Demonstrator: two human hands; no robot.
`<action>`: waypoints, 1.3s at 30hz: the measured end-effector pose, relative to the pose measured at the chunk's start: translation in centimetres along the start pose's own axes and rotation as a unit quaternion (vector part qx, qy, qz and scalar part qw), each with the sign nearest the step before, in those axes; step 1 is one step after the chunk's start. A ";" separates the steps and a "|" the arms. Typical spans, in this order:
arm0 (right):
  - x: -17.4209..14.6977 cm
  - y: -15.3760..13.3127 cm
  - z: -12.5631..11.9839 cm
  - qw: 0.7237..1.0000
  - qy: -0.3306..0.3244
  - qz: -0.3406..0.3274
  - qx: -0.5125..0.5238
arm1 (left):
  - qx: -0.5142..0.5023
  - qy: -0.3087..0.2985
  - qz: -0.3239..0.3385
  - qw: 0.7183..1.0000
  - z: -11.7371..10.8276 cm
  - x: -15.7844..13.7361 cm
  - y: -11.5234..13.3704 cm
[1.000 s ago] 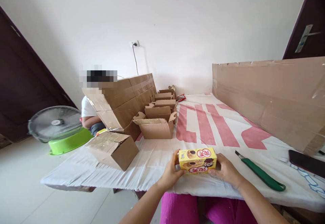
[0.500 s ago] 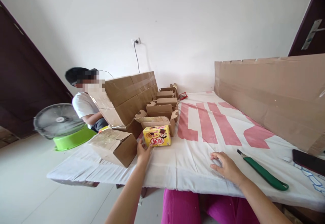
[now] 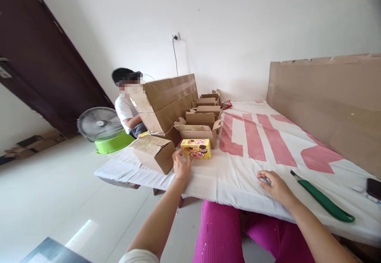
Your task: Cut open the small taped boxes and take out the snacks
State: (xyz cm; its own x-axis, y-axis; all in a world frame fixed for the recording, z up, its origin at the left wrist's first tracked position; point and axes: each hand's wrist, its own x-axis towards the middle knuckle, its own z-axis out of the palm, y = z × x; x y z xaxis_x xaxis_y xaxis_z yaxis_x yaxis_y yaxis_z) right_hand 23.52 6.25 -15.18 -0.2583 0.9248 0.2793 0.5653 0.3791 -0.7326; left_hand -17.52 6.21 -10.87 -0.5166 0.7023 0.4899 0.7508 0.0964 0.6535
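Note:
A yellow snack box [image 3: 196, 149] with red lettering lies on the white-covered table, in front of an open carton [image 3: 196, 134]. My left hand [image 3: 182, 165] is at its left end, thumb by the front lower corner and fingers apart from the thumb, partly curled. Just left of that hand sits a closed brown carton [image 3: 153, 151]. My right hand [image 3: 275, 185] rests near the table's front edge, fingers loosely bent, thumb apart, nothing in it. To its right lies a green-handled cutter [image 3: 324, 199] with its blade end pointing away from me.
Several open cartons [image 3: 205, 108] stand in a row behind the snack box. Stacked cartons [image 3: 166, 104] rise on the left, with a person [image 3: 127, 110] beyond and a fan [image 3: 99, 124] beside a green tub [image 3: 114, 142]. A cardboard panel [image 3: 324, 104] borders the right side.
My view has turned left, so everything appears farther right. The fingers of my left hand have shifted slightly farther along the snack box's left end. My right hand stays almost still.

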 end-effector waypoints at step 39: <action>0.2 -0.7 0.2 0.999 0.021 0.012 -0.048 | 0.082 -0.178 0.458 0.867 -6.9 -10.6 16.3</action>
State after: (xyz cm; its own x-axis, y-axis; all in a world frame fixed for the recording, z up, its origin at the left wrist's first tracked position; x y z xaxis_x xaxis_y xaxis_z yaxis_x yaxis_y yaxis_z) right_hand 22.92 6.17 -14.68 -0.2110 0.9335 0.2898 0.6438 0.3558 -0.6774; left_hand -2.67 -4.50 -1.45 0.4657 0.7077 0.5314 0.8423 -0.5386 -0.0208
